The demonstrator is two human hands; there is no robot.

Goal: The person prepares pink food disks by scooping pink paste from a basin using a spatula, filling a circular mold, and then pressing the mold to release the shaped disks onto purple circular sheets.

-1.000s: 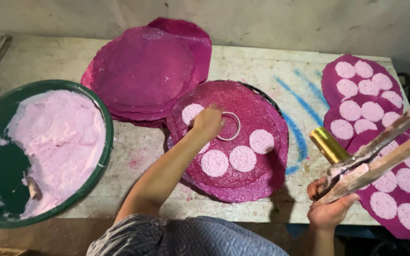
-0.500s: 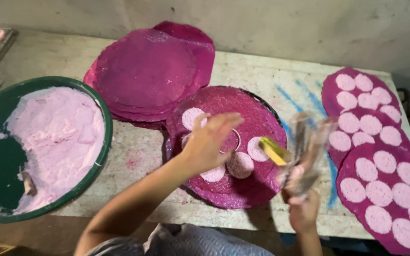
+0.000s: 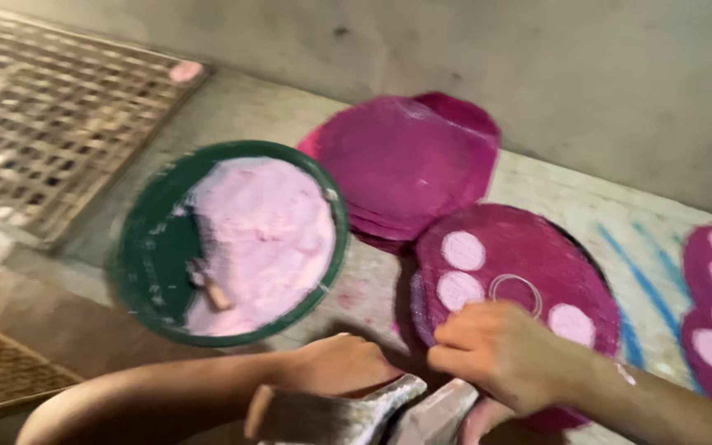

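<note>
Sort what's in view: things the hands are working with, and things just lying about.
In use:
- left hand on the metal-bladed tool
- right hand on the magenta disc with pale pink rounds and a ring cutter

Lying about:
- green basin of pink paste
- stack of plain magenta discs
- lattice tray

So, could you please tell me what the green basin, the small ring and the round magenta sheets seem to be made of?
Green basin: probably plastic or enamelled metal, smooth with a thin rim, holding pale pink paste.
Small ring: likely metal, a thin grey hoop.
Magenta sheets: apparently cloth or a flexible mat, matte, lying limp in a stack.
</note>
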